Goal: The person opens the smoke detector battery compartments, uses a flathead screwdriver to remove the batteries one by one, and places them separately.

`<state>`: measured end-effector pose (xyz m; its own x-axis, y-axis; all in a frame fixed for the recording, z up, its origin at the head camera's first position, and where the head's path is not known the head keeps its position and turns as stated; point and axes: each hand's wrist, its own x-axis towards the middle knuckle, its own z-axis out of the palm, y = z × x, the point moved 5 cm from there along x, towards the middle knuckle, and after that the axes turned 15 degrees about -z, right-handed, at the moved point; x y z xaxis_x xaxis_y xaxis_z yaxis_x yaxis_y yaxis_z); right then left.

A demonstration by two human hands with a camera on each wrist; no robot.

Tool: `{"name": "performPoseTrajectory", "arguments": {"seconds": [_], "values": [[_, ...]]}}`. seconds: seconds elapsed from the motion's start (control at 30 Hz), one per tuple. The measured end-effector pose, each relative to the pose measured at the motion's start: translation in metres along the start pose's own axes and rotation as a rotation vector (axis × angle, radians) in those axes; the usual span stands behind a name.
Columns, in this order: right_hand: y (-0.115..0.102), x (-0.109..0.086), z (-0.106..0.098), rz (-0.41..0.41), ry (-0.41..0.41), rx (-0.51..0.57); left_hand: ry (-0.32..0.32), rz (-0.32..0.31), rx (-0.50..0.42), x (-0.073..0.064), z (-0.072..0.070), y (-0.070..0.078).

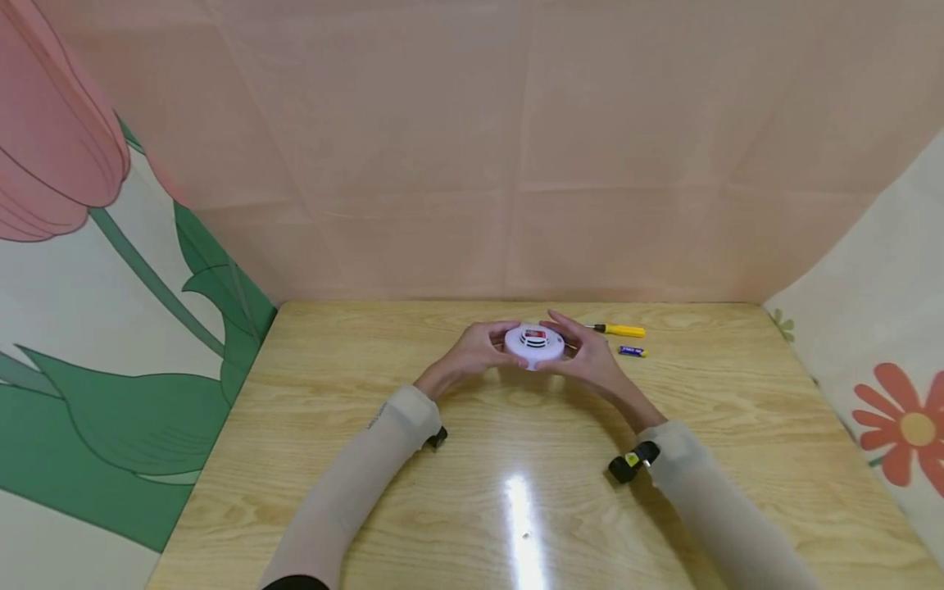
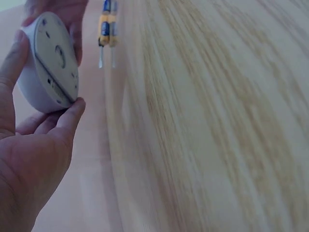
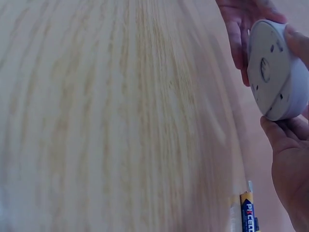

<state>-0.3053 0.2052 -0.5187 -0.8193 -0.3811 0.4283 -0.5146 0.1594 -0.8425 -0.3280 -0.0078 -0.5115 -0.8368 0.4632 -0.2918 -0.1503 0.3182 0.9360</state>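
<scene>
A round white smoke detector is held up over the far part of the table, its vented face with a red label toward the head camera. My left hand grips its left edge between thumb and fingers. On the opposite edge my right hand grips it the same way. Both wrist views show the detector's flat back, with small holes and a round mark in the middle. In the right wrist view, the thumb and fingers of the right hand are around its rim.
Right of the hands lie a screwdriver with a yellow handle and a small blue and yellow battery. The wooden table ends at a pink cloth backdrop. Flower-printed cloth hangs at the sides.
</scene>
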Motion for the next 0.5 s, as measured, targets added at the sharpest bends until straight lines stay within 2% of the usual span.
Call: {"name": "performPoseTrajectory", "arguments": {"seconds": [0.13, 0.3, 0.5], "values": [[0.002, 0.005, 0.001, 0.006, -0.047, -0.049, 0.034, 0.002, 0.040, 0.002, -0.002, 0.000], [0.005, 0.013, 0.006, -0.022, -0.128, -0.163, 0.084, 0.014, 0.153, 0.005, -0.005, -0.001], [0.010, 0.018, 0.014, -0.057, -0.186, -0.275, 0.096, 0.028, 0.262, 0.009, -0.006, -0.006]]}}
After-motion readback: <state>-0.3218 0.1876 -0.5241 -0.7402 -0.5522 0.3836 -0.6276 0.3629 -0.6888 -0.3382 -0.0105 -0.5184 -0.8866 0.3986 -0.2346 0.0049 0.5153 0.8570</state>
